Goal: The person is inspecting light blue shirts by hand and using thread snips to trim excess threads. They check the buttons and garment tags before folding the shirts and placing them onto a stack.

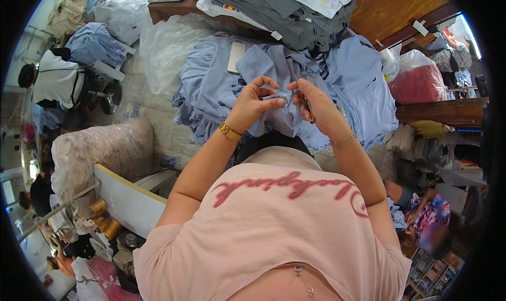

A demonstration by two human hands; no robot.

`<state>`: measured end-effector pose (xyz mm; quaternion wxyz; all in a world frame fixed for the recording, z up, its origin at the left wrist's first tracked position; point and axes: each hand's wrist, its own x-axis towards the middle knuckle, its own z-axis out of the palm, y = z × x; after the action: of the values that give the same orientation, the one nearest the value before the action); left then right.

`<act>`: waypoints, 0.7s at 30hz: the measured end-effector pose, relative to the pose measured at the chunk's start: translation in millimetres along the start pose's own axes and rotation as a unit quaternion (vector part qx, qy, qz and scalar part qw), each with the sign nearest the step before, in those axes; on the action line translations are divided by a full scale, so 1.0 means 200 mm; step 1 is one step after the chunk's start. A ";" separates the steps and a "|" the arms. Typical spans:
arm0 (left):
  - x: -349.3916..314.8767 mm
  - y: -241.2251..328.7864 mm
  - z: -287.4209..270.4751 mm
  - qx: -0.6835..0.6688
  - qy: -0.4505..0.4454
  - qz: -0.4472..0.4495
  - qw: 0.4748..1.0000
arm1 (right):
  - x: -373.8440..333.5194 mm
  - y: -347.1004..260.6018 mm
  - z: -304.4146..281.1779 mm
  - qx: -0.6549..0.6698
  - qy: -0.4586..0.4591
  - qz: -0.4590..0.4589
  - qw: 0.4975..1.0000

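Note:
A heap of light blue cloth lies in front of me and spreads over my lap. My left hand has its thumb and fingers pinched on a bunched edge of a light blue garment. Close beside it on the right, my right hand is curled with thumb and forefinger together. A small dark metal tool shows partly between its fingers; its kind is mostly hidden. A pale phone rests on the cloth beyond my left hand.
Folded grey garments are stacked beyond the heap. A large wrapped bundle and a white-topped table stand at left, with thread cones nearby. A red bag is at right. Another person in patterned clothing sits lower right.

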<state>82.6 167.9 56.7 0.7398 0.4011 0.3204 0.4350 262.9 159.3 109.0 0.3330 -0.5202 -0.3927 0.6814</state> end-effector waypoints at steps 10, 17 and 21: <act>0.00 -0.01 0.00 0.079 0.005 0.024 0.997 | -0.09 -0.05 -0.04 -0.335 -0.040 -0.030 0.941; 0.00 0.03 0.02 0.045 -0.002 -0.013 0.999 | -0.07 -0.06 -0.02 -0.323 -0.030 -0.023 0.946; 0.01 0.02 0.00 0.061 -0.013 -0.003 0.998 | -0.06 -0.05 -0.02 -0.331 -0.036 -0.044 0.942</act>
<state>82.2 169.9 60.1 0.7192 0.4504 0.3377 0.4072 269.3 153.5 122.5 0.1567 -0.5585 -0.6304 0.5158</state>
